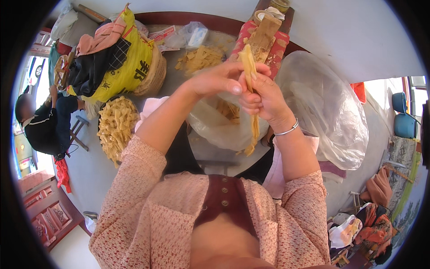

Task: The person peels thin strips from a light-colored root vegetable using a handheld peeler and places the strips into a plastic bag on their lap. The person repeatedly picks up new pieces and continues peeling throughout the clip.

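My right hand (263,94) grips a bundle of flat yellow strips (248,62). The bundle stands up above my fist, and its loose, ragged ends hang below. My left hand (218,80) is beside it, thumb apart from the fingers. Those fingers pass behind the bundle; whether they touch it is hidden. Beneath my hands lies a translucent plastic sheet or bag (211,124) with brownish-yellow strips (230,111) in it. Just beyond, a wooden block (267,30) rests on a red patterned cushion (282,42).
At left, knotted yellow pieces (117,127) fill a round container. Behind it stands a yellow printed sack (132,64) against a basket. Loose yellow pieces (203,57) lie ahead. A large clear plastic bag (326,111) bulges at right. Another person (43,121) sits at far left.
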The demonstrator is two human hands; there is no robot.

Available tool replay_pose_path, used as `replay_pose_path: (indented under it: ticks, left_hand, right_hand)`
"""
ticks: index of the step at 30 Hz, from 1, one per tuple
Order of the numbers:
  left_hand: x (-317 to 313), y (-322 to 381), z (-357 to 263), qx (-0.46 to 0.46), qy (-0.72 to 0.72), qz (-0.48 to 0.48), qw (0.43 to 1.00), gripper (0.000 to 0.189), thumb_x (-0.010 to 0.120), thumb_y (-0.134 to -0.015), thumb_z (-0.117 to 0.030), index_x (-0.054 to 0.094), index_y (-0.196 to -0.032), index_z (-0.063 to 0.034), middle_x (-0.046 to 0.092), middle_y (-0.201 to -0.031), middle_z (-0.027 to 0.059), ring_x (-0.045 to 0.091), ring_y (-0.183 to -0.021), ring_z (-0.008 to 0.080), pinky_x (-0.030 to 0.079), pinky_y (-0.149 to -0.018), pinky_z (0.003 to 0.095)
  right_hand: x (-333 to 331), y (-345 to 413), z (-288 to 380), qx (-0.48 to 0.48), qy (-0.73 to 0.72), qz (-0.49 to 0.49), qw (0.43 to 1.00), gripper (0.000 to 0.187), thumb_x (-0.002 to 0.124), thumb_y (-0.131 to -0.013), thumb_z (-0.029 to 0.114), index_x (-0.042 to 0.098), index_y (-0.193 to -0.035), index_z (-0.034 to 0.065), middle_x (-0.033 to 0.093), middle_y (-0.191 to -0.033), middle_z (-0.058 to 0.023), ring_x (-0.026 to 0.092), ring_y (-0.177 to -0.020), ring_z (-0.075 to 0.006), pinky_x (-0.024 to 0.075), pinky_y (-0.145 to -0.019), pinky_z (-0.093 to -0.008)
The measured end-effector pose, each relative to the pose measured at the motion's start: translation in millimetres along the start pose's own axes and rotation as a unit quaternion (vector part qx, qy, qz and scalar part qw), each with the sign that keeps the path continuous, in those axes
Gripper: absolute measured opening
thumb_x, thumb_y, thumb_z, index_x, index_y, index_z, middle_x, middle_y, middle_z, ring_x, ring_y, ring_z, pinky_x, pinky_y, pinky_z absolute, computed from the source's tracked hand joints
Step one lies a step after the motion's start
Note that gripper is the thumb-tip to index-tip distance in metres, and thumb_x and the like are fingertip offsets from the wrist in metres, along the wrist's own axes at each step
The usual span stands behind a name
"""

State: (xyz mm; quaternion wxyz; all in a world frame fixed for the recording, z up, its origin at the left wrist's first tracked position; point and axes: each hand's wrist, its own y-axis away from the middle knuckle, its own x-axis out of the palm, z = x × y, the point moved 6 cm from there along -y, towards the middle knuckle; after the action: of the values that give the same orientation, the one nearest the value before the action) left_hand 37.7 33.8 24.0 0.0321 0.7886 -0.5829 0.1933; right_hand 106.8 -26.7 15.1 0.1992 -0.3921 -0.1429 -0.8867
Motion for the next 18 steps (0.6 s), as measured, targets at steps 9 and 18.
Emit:
replay_pose_path:
  ticks: [9,18]
  left_hand:
    - [-30,10,-5,0.014,0.192,-0.314,0.930,0.028,0.039,-0.099,-0.033,0.051,-0.089,-0.0095,0.058,-0.073,0.0075,0.039,-0.051,0.0064,0.038,-0.053,0.0259]
    - [-28,30,-53,0.298,-0.365,-0.303,0.829,0.033,0.044,-0.097,-0.030,0.058,-0.091,-0.0003,0.059,-0.069,0.0061,0.053,-0.056,0.0166,0.043,-0.054,0.0280]
  right_hand:
    - [-6,-14,-25,0.044,-0.047,-0.089,0.994,0.030,0.044,-0.097,0.036,0.052,-0.090,0.0080,0.029,-0.058,0.0081,0.025,-0.046,-0.0028,0.0249,-0.042,-0.0195]
    - [-10,-19,-22,-0.038,-0.145,-0.085,0.985,0.021,0.046,-0.096,0.026,0.054,-0.097,0.0057,0.032,-0.059,0.0085,0.028,-0.046,-0.0021,0.0280,-0.044,-0.0206]
